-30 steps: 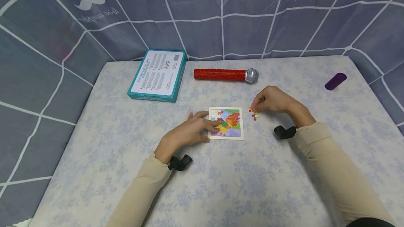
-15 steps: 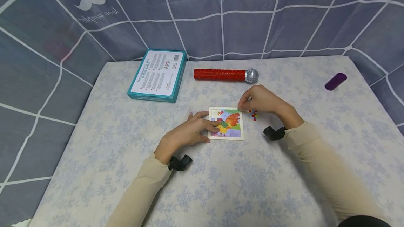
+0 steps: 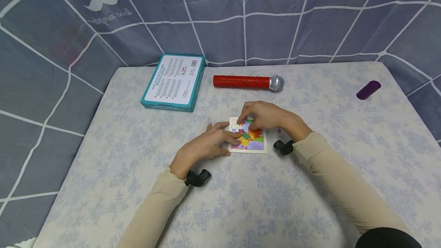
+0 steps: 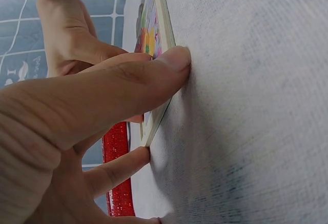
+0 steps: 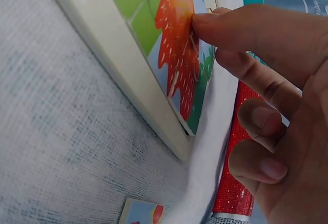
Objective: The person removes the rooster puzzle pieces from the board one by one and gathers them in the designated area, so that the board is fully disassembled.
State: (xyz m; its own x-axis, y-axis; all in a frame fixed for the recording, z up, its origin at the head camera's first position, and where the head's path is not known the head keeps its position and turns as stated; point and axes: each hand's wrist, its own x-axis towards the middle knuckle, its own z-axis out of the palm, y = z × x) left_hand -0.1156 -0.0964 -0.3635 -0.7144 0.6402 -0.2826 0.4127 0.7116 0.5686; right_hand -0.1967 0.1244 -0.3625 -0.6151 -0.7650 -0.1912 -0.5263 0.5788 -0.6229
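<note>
In the head view a square puzzle board [image 3: 265, 139] with a pale frame and a colourful bird picture lies flat on the table. My left hand [image 3: 206, 146] rests over its left side, fingers spread. The left wrist view shows the thumb [image 4: 174, 60] touching the frame's edge. From above, my right hand [image 3: 267, 116] reaches over the upper part of the board. Its thumb [image 5: 205, 25] touches the orange area of the picture, with the index fingertip partly hidden behind it. No piece shows between those fingers. A loose puzzle piece [image 5: 141, 211] lies on the table beside the board.
A red glittery microphone [image 3: 241, 82] with a silver head lies behind the board. At back left is a teal and white box [image 3: 172, 79]. A purple cylinder [image 3: 368, 90] lies at the far right. A dark grid-patterned curtain [image 3: 220, 7] hangs behind the table.
My right hand has moved left from the loose pieces beside the board to over the board's upper part. It now covers most of those pieces in the head view. My left hand stays put.
</note>
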